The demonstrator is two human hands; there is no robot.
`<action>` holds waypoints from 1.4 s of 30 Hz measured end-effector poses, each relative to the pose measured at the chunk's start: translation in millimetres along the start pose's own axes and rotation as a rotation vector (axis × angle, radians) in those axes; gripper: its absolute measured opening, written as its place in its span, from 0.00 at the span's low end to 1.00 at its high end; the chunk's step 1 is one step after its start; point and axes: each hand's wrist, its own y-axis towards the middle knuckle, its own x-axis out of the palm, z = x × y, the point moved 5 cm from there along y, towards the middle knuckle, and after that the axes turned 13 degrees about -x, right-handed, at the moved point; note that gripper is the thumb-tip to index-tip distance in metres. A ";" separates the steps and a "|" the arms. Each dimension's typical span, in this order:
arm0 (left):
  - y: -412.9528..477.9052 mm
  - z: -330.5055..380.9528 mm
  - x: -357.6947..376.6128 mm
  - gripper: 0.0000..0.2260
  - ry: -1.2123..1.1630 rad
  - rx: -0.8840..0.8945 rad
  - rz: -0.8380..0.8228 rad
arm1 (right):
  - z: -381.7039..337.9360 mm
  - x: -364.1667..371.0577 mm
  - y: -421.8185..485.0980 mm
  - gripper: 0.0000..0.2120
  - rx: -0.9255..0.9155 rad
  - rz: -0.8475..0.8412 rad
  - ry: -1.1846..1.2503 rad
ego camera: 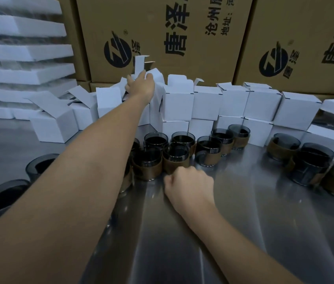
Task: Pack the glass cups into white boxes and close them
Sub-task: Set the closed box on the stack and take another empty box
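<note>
Steel table [244, 212], cartons [162, 27] behind: left hand [140, 84] grips a white box [156, 77], right hand [189, 186] fisted by glass cups [175, 158]; tugging could topple neighbouring boxes [177, 103].

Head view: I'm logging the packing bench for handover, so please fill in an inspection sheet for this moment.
Surface: steel table, shiny and reflective.
Job's things: glass cups, upright, most with brown sleeves, grouped mid-table and at both sides; white boxes stacked behind them, closed ones to the right, open-flapped ones to the left.
Clutter: nothing seen.
Hands: left hand grips an open white box at the back; right hand is curled beside a sleeved cup, fingers hidden, hold unclear.
Cables: nothing seen.
Surroundings: printed brown cartons behind; white slabs stacked far left.
</note>
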 end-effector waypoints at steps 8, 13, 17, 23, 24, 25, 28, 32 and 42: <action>22.3 16.9 14.3 0.16 0.038 0.312 0.153 | -1.4 1.7 1.4 0.19 -0.025 0.031 -0.010; 28.4 20.7 19.2 0.20 0.089 0.063 0.116 | -2.0 1.5 1.2 0.16 -0.048 0.026 -0.007; 12.3 31.5 3.0 0.22 0.084 0.149 0.198 | -3.1 -0.5 0.8 0.16 -0.038 0.037 0.013; -63.7 57.2 -35.9 0.18 0.014 0.468 0.363 | -3.6 -5.6 -1.6 0.14 -0.023 0.060 0.053; -82.1 58.2 -42.7 0.18 -0.039 0.502 0.391 | -4.1 -7.2 -3.0 0.14 -0.021 0.073 0.055; -102.7 57.4 -49.7 0.18 -0.114 0.516 0.416 | -5.5 -9.0 -5.0 0.14 -0.022 0.085 0.065; -172.6 43.8 -63.7 0.23 -0.443 0.515 0.390 | -9.9 -13.3 -18.6 0.17 -0.033 0.091 0.152; -249.7 4.2 -53.0 0.26 -0.599 0.492 0.154 | 5.1 -30.1 -47.0 0.23 0.064 0.274 0.475; -316.4 -81.2 -22.1 0.32 -0.430 0.672 -0.145 | 62.9 -56.4 -109.1 0.12 0.487 0.907 1.092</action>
